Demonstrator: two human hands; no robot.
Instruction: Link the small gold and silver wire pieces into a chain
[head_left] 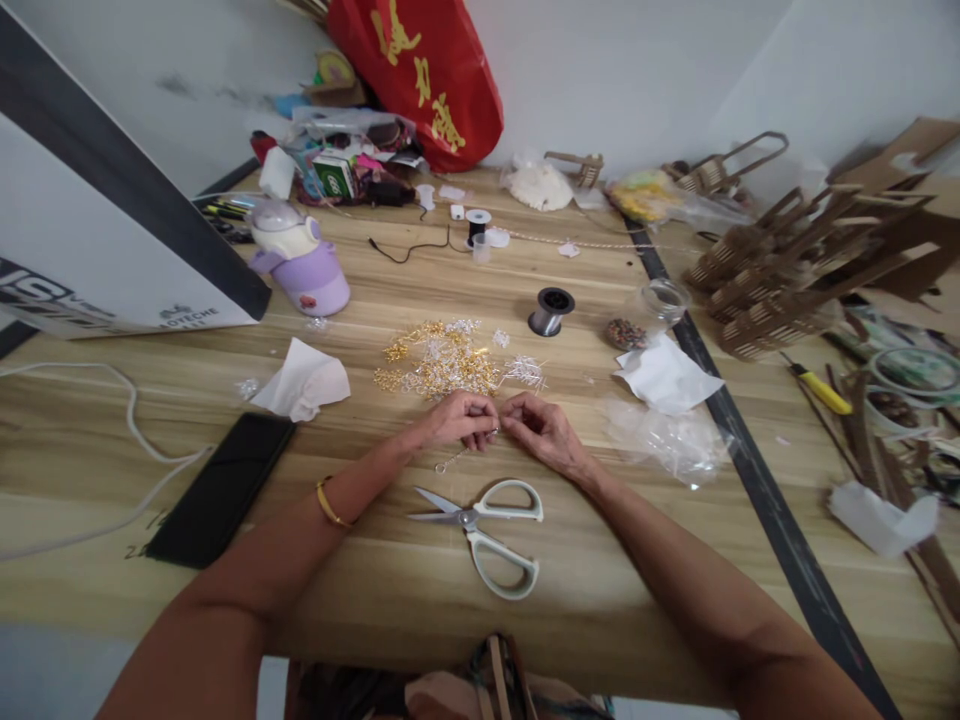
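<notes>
Both my hands meet fingertip to fingertip over the wooden table. My left hand (463, 420) is closed in a pinch on a small chain (452, 462), silver in colour, whose ringed end hangs below the fingers. My right hand (543, 430) is pinched too, close against the left; what lies between its fingertips is too small to make out. Just beyond my hands is a heap of gold and silver chain pieces (450, 362), with a small pile of silver bits (525, 372) on its right. White-handled scissors (469, 518) lie part open on my side of the hands.
A wire spool (552, 312) stands beyond my hands, right of the heap. A black phone (221, 490), a tissue (304, 380) and a purple bottle (307, 265) are at left. Clear plastic bags (675, 440), a jar (664, 305), small woven baskets (780, 290) and a yellow cutter (821, 388) are at right.
</notes>
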